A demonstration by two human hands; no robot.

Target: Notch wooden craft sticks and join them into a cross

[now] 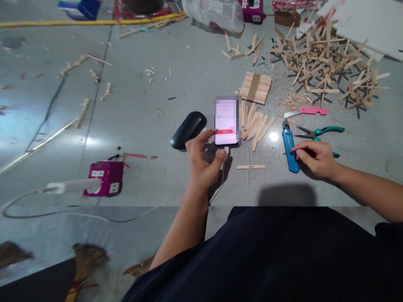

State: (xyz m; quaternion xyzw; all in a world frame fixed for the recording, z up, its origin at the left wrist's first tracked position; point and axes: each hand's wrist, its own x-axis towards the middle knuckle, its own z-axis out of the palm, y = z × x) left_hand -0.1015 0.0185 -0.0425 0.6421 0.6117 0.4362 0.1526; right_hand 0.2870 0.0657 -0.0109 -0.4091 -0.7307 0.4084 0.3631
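Note:
My left hand (203, 161) reaches to the lower left of a lit phone (225, 121), its fingers apart. One fingertip meets the phone's left edge, and the thumb is by the white charging cable (223, 167). My right hand (316, 159) is closed in a pinch, fingertips at the edge of a blue utility knife (289, 149) lying on the table; whether anything is between them I cannot make out. Green-handled pliers (315, 133) and a pink folding knife (310, 110) lie beyond it. Two crossed craft sticks (252, 167) lie between my hands.
A black glasses case (189, 130) lies left of the phone. Loose craft sticks (256, 123) and a banded bundle (264, 90) lie right of it. A large stick pile (327, 63) fills the back right. A purple power adapter (105, 178) sits left; a clear plastic jar (217, 14) lies behind.

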